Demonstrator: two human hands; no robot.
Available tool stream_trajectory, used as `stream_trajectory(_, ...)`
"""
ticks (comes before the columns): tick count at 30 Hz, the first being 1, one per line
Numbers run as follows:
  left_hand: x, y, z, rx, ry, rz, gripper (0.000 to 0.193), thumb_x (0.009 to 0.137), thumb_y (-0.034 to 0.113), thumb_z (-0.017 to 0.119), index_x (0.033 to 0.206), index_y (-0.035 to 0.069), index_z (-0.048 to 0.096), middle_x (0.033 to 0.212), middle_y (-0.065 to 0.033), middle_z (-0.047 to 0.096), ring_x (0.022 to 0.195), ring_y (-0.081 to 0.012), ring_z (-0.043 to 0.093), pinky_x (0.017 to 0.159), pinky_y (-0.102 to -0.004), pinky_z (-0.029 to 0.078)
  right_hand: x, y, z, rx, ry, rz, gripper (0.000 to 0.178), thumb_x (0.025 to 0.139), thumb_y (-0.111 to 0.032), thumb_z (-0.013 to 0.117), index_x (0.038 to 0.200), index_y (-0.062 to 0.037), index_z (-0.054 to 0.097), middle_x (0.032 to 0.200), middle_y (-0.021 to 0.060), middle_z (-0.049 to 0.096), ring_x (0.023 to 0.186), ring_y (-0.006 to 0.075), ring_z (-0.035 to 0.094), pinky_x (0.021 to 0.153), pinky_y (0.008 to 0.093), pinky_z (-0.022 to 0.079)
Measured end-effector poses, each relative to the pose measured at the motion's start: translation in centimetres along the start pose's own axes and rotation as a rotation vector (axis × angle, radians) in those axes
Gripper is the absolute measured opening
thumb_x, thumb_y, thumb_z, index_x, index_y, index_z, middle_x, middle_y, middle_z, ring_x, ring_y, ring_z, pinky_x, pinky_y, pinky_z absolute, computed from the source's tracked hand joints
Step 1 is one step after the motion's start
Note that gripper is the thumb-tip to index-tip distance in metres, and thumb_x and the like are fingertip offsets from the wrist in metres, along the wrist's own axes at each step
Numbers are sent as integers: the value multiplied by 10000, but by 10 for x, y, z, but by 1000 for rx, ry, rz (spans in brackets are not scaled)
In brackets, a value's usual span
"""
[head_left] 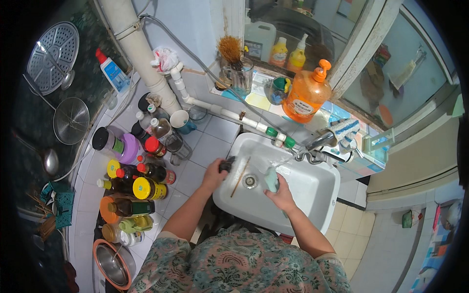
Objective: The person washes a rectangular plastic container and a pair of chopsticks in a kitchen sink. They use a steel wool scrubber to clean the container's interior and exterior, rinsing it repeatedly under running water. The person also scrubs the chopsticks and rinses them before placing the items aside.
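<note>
My left hand is closed on a small dark lump, possibly a scrubber, at the left rim of the white sink. Over the middle of the basin, my right hand grips a pale green cloth-like thing; a bit of it shows below my palm. A thin stream of water runs from the metal faucet toward the pale green thing. Between my hands a thin brown stick like a chopstick lies in the basin, left of the drain.
Bottles and jars crowd the tiled counter to the left, among them a yellow-lidded jar and a glass mug. An orange pump bottle stands on the sill behind the sink. White pipe runs along the wall.
</note>
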State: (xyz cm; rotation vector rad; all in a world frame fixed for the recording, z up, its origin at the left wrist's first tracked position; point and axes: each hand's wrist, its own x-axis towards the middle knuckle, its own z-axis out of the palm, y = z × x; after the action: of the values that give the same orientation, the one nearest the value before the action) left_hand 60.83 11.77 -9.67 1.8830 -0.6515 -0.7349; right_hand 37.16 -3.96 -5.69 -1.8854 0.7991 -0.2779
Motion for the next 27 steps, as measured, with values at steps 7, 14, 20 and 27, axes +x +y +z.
stream_trajectory(7, -45, 124, 65, 390, -134, 737, 492, 671, 6, 564, 1157, 75, 529, 1071, -100, 494, 968, -321, 446, 879, -388, 411, -5, -6, -16, -15, 80, -60, 693, 633, -174, 712, 1248, 12, 450, 1122, 215, 535, 1048, 333, 533, 904, 362, 431)
stream_trajectory(14, -33, 121, 75, 601, -114, 887, 430, 675, -4, 576, 1101, 60, 582, 1016, -84, 490, 949, -297, 438, 848, -374, 420, -11, -17, -32, -192, 63, -74, 696, 594, -171, 708, 1244, -45, 493, 1012, 179, 561, 940, 329, 565, 830, 372, 464)
stream_trajectory(20, -50, 135, 78, 472, -97, 756, 451, 664, -2, 557, 1107, 75, 596, 1023, -79, 508, 941, -308, 444, 837, -370, 429, -5, -15, -37, -136, 122, -171, 727, 575, -181, 725, 1254, -65, 492, 974, 149, 561, 892, 318, 573, 789, 365, 472)
stream_trajectory(27, -33, 129, 63, 86, -297, 329, 416, 703, -37, 487, 1094, 52, 598, 981, -80, 517, 903, -228, 510, 813, -296, 431, 0, -17, -44, -64, 56, -65, 727, 610, -169, 719, 1283, -76, 461, 1086, 166, 546, 1026, 296, 544, 882, 362, 432)
